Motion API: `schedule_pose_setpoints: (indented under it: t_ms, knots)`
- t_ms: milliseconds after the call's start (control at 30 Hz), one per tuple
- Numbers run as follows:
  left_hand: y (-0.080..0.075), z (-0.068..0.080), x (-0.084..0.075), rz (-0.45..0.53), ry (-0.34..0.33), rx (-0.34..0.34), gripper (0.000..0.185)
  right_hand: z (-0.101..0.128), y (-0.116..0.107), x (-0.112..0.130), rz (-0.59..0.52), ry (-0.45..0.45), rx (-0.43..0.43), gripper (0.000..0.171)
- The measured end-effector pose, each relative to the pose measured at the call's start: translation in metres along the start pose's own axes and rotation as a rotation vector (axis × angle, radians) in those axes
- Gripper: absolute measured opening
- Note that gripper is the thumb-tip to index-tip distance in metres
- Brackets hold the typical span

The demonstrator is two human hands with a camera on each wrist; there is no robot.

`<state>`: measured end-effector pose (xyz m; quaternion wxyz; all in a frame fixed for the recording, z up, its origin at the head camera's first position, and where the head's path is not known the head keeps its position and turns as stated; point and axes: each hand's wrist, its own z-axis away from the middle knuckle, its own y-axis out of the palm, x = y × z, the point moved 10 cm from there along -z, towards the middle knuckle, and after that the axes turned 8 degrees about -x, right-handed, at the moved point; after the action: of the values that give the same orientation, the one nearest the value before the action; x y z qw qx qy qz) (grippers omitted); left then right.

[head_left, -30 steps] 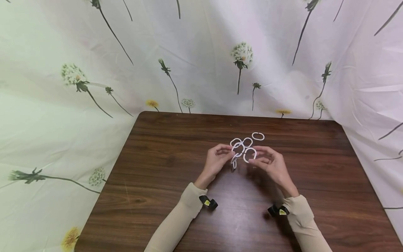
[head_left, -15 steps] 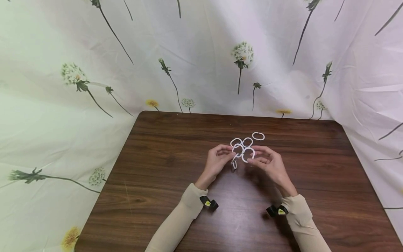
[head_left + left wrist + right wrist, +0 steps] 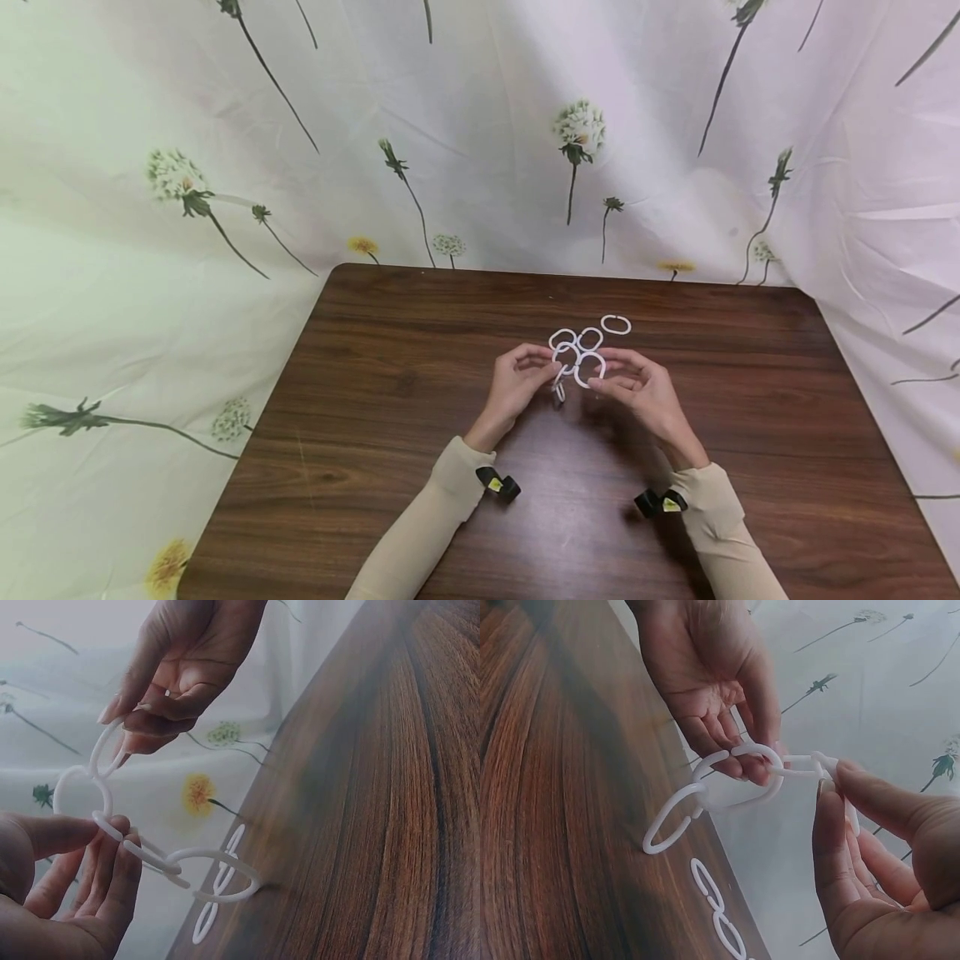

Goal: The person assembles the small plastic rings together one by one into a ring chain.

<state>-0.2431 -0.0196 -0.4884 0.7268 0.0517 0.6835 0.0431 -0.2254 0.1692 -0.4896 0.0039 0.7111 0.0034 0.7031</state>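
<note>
Above the worktop's (image 3: 420,350) middle your left hand (image 3: 516,385) pinched the ring chain (image 3: 564,364) while your right hand (image 3: 647,392) pinched a loose ring (image 3: 590,367) against it, seemingly mid-linking; next, the ring's gap probably needed pressing over the end link.

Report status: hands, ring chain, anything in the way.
Both hands up: left hand pinches the ring chain, right hand pinches a single ring at its end. Loose rings lie beyond on the table, not in the way.

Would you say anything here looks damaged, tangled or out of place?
Nothing stands out. Both hands, left hand and right hand, hold a short chain of white rings; loose rings lie flat on the table.
</note>
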Motion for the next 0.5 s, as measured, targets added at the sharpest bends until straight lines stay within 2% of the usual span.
schedule_pose_setpoints:
  t_ms: [133, 267, 500]
  knots:
    - [-0.001, -0.005, 0.010, 0.022, -0.009, 0.007, 0.030, -0.001, 0.001, -0.002, -0.022, 0.011, 0.007, 0.056]
    - [-0.003, -0.013, 0.022, 0.000, 0.002, -0.009, 0.030, -0.002, 0.002, -0.002, -0.042, 0.009, 0.013, 0.057]
    - [-0.004, -0.014, 0.024, -0.022, 0.038, -0.037, 0.028, -0.003, 0.005, -0.001, -0.060, -0.007, 0.037, 0.057]
